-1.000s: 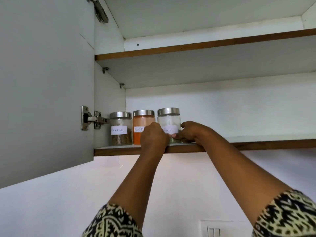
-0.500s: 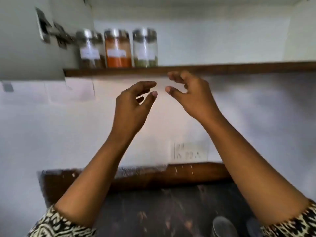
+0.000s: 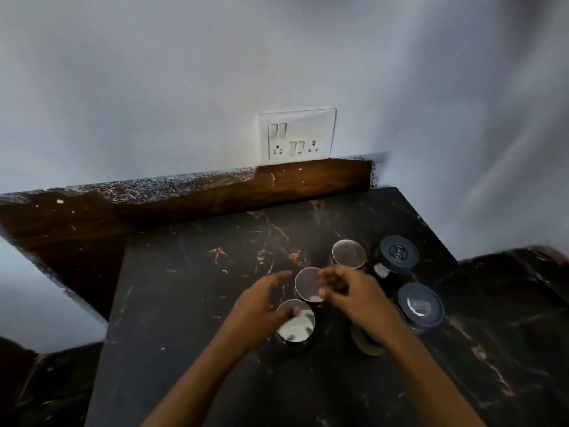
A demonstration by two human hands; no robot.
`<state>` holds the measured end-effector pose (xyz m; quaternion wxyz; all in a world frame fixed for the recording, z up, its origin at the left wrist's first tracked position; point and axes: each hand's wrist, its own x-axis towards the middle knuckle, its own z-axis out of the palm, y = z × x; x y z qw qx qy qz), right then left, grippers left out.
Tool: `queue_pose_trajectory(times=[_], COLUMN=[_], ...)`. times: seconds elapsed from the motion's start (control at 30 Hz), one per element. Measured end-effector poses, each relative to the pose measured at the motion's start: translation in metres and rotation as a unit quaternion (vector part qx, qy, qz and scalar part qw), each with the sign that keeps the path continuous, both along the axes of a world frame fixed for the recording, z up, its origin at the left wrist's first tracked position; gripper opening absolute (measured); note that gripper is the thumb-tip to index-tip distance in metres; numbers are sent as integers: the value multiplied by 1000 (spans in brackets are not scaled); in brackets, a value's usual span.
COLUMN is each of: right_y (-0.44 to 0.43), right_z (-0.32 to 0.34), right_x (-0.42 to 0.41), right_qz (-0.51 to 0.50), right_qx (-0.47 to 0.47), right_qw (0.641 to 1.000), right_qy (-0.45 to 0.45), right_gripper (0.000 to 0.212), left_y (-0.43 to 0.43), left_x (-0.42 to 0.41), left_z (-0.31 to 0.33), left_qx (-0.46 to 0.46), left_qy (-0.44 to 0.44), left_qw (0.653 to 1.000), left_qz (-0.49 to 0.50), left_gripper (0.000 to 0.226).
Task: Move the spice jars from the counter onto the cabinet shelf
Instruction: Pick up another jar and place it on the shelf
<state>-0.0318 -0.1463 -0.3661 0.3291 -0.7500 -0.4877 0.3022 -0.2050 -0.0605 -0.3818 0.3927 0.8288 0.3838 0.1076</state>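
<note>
Several spice jars stand on the dark marble counter, seen from above. Three have silver lids: a far one, a middle one and a near one. Two jars with dark blue lids stand to the right, and another jar is half hidden under my right forearm. My left hand and my right hand hover either side of the middle silver-lidded jar, fingers apart, holding nothing. The cabinet shelf is out of view.
A white switch and socket plate sits on the wall above a brown wooden backsplash. The counter drops to lower dark surfaces at the left and right.
The view swung down from the cabinet shelf to the counter. Both hands let go of the jar on the shelf and came down to the silver-lidded jars.
</note>
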Motion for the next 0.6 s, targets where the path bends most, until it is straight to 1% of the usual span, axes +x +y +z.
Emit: queue_pose_trajectory(times=[0.07, 0.13, 0.23, 0.33, 0.43, 0.6], right_y=[-8, -11, -11, -9, -9, -10], right_z=[-29, -52, -73, -80, -75, -41], right_x=[-6, -12, -20, -28, -32, -21], right_qz=[2, 7, 8, 5, 6, 19], right_qx=[-71, -118, -139, -132, -110, -36], right_qw=[997, 993, 990, 990, 992, 999], right_qy=[-8, -11, -35, -56, -60, -29], right_gripper=[42, 51, 67, 68, 62, 59], left_y=[-4, -5, -4, -4, -3, 5], left_x=[0, 1, 6, 8, 5, -1], left_z=[-26, -49, -74, -87, -85, -46], left_qx=[-13, -27, -46, -54, -31, -27], left_qy=[55, 82, 85, 64, 47, -4], left_qw=[998, 996, 995, 996, 998, 999], left_qz=[-7, -3, 7, 18, 24, 20], left_gripper=[85, 102, 112, 109, 95, 82])
